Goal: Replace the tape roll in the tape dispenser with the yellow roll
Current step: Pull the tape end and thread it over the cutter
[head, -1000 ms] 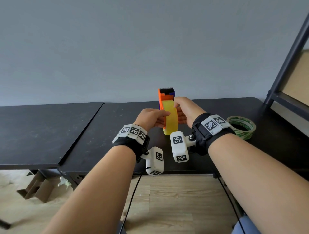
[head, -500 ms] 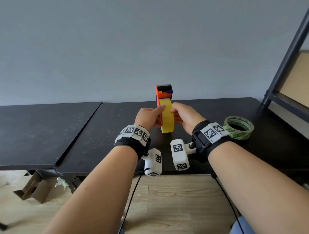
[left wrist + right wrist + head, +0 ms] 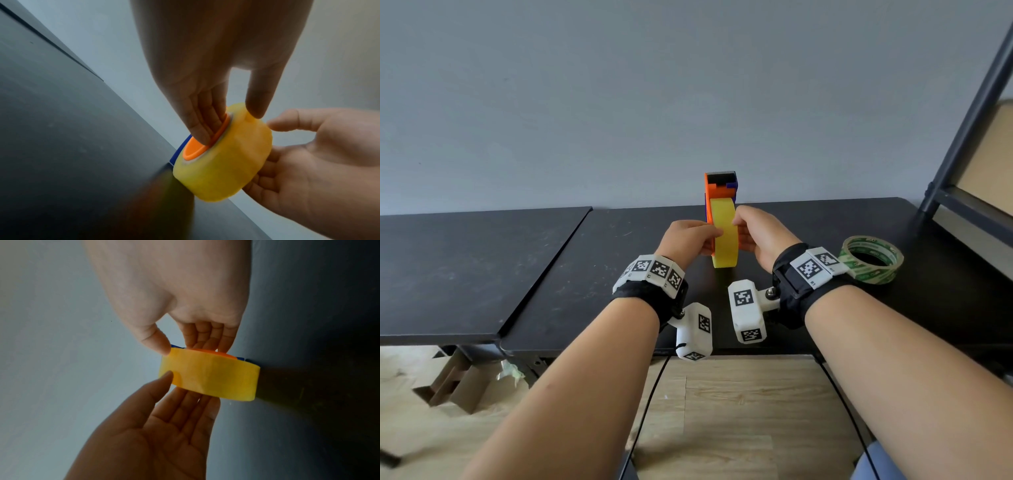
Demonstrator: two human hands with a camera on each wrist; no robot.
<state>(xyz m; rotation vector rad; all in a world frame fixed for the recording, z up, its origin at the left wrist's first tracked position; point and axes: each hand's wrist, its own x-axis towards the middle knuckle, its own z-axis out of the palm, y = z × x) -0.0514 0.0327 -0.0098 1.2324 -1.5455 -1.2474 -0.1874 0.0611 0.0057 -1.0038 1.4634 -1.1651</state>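
1. Head view is showing the left hand working at the left face of the yellow tape roll, which is standing on edge on the black table, already seated in the orange and blue tape dispenser.
2. Left wrist view is showing the left fingers lying straight and pressing on the orange hub inside the roll's core, while the thumb is resting on the roll's rim. The hand is pressing, not wrapping round anything.
3. In the middle, the dispenser is standing upright with its black cutter end at the top. The roll appears to be sitting fully over the hub, so I am judging the swap as nearly done.
4. What is probably remaining is the final push home and perhaps threading the tape end up to the cutter; the free end is not showing clearly.
5. Right wrist view is showing the right hand bracing the opposite side: fingers extending onto the hub's far face, thumb touching the rim, loosely pinching the roll between them.
6. Furthest right, a green-printed tape roll is lying flat on the table, well apart from the dispenser, presumably the one taken out.
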